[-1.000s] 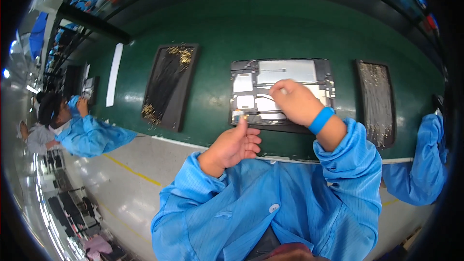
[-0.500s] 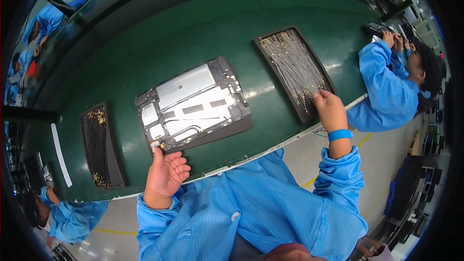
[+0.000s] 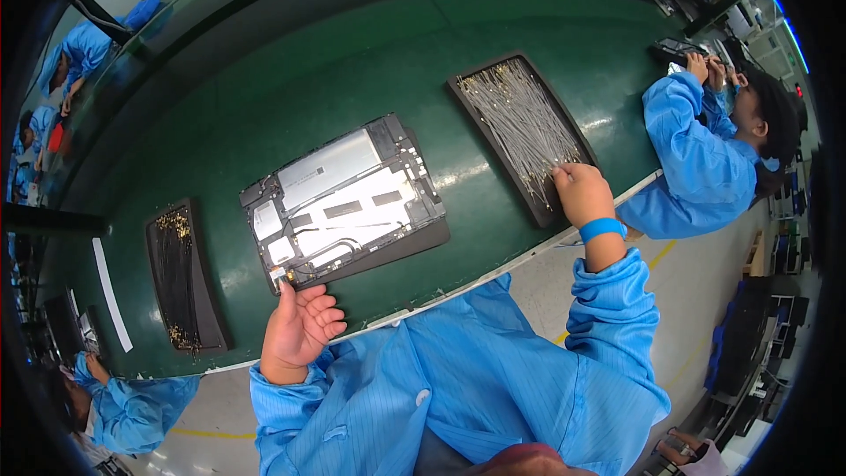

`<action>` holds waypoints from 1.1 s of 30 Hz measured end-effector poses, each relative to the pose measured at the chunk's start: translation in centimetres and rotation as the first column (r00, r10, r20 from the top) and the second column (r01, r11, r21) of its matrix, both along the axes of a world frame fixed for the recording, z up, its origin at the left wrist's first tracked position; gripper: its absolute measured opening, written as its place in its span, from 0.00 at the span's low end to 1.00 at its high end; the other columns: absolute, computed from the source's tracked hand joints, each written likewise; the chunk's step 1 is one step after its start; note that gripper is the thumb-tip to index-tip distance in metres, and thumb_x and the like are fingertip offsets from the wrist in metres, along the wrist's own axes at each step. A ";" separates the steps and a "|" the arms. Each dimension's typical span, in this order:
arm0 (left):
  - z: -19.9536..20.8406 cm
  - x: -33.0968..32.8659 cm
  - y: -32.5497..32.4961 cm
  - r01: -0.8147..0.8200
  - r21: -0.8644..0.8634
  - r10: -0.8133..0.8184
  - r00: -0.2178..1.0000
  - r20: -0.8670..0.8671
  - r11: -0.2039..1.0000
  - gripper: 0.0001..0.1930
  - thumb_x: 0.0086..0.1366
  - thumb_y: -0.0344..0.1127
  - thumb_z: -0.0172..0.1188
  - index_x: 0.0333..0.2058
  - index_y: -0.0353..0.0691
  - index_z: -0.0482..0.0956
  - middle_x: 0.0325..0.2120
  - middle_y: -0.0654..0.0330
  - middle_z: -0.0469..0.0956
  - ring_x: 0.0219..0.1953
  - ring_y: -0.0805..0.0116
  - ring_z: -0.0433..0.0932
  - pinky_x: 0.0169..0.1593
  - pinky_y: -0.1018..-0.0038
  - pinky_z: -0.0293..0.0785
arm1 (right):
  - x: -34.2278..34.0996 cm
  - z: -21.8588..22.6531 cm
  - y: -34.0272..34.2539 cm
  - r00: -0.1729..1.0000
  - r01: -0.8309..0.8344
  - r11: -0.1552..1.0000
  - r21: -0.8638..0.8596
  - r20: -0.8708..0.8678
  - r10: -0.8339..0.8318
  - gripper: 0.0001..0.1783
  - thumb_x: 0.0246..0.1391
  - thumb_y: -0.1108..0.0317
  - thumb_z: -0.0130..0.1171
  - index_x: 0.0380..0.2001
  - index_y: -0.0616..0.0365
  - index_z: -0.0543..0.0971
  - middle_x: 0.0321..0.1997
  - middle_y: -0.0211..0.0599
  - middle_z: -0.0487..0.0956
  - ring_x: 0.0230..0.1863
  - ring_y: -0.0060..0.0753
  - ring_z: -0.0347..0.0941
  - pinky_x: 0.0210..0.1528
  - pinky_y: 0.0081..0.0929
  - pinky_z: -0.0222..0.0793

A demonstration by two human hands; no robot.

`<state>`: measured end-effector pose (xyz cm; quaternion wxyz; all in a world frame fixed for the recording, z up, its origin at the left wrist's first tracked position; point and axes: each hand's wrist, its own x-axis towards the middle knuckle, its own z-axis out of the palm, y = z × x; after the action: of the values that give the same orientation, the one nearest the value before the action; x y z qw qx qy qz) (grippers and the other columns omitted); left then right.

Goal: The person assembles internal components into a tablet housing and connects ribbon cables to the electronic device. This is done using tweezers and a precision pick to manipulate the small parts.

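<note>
An opened tablet-like device (image 3: 344,198) lies on the green tabletop, its silver battery, white plates and thin black cables exposed. My left hand (image 3: 302,326) is at its near left corner. The thumb tip touches that corner, while the fingers curl loosely apart below the edge, palm up. To the right, a black tray (image 3: 520,174) is filled with thin grey cables (image 3: 515,115) that have gold-coloured ends. My right hand (image 3: 583,197), with a blue wristband, is closed in a pinch at the tray's near right side, over the cable ends. Its fingertips hide most of what they grip.
At the left stands another black tray (image 3: 207,300) of black cables with gold ends. A white strip (image 3: 111,295) lies beyond it. Close on the right sits a co-worker in blue (image 3: 696,145); another co-worker (image 3: 145,414) is at the lower left. The table's near edge (image 3: 414,307) runs before me.
The view has shifted slightly. My right hand remains pinched at the grey cables, and my left thumb stays at the device's corner.
</note>
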<state>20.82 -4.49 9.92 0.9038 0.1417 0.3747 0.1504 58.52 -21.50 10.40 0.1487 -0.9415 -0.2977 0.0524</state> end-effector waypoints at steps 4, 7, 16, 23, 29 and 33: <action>-0.3 -0.1 0.2 0.044 -0.034 -0.041 0.996 0.073 0.998 0.27 0.60 0.54 0.32 0.38 0.34 0.69 0.31 0.52 0.74 0.33 0.57 0.74 0.36 0.63 0.72 | -0.1 0.5 -1.0 0.976 0.169 0.978 0.119 -0.158 -0.150 0.17 0.46 0.58 0.48 0.31 0.61 0.75 0.31 0.49 0.74 0.35 0.47 0.69 0.39 0.34 0.64; -0.4 -0.2 0.2 0.051 -0.034 -0.048 0.995 0.090 0.998 0.27 0.61 0.53 0.32 0.39 0.35 0.69 0.32 0.51 0.74 0.34 0.56 0.74 0.37 0.62 0.72 | -0.9 1.3 -1.8 0.962 0.225 0.964 0.142 -0.189 -0.196 0.17 0.47 0.57 0.48 0.30 0.62 0.74 0.31 0.49 0.74 0.35 0.48 0.69 0.38 0.33 0.64; -0.3 0.0 0.4 0.053 -0.018 -0.052 0.996 0.079 0.998 0.25 0.61 0.52 0.33 0.39 0.35 0.69 0.32 0.51 0.74 0.34 0.56 0.74 0.37 0.62 0.72 | -1.1 2.3 -2.6 0.807 0.388 0.879 0.278 -0.563 -0.178 0.19 0.49 0.54 0.48 0.27 0.62 0.73 0.22 0.35 0.73 0.26 0.26 0.68 0.29 0.21 0.64; 4.2 2.5 -3.2 0.532 0.762 -0.025 0.825 -0.564 0.369 0.16 0.58 0.40 0.49 0.40 0.34 0.68 0.34 0.52 0.72 0.34 0.60 0.73 0.37 0.70 0.70 | -7.7 6.5 2.4 0.680 -0.042 0.835 0.549 -0.597 0.427 0.12 0.49 0.60 0.50 0.25 0.59 0.73 0.21 0.29 0.72 0.23 0.21 0.67 0.25 0.18 0.64; 5.8 5.2 -4.0 0.554 0.817 -0.124 0.810 -0.573 -0.156 0.14 0.53 0.33 0.52 0.39 0.35 0.70 0.32 0.50 0.72 0.33 0.56 0.71 0.36 0.67 0.68 | -13.5 5.3 6.5 0.096 -0.626 0.625 0.465 -0.750 0.655 0.16 0.49 0.56 0.48 0.29 0.59 0.74 0.24 0.38 0.73 0.27 0.30 0.70 0.31 0.24 0.65; 5.1 4.5 -4.5 0.497 0.844 -0.038 0.857 -0.514 -0.204 0.08 0.50 0.29 0.55 0.31 0.36 0.72 0.29 0.54 0.72 0.33 0.57 0.72 0.36 0.69 0.68 | -13.2 5.0 6.4 -0.098 -0.692 0.616 0.375 -0.895 0.434 0.17 0.49 0.55 0.48 0.31 0.59 0.74 0.26 0.36 0.74 0.30 0.26 0.70 0.33 0.22 0.64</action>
<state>25.30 -9.00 15.00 0.4229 0.8645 0.2255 0.1516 45.28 -15.11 15.44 0.1570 -0.4818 -0.5014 0.7013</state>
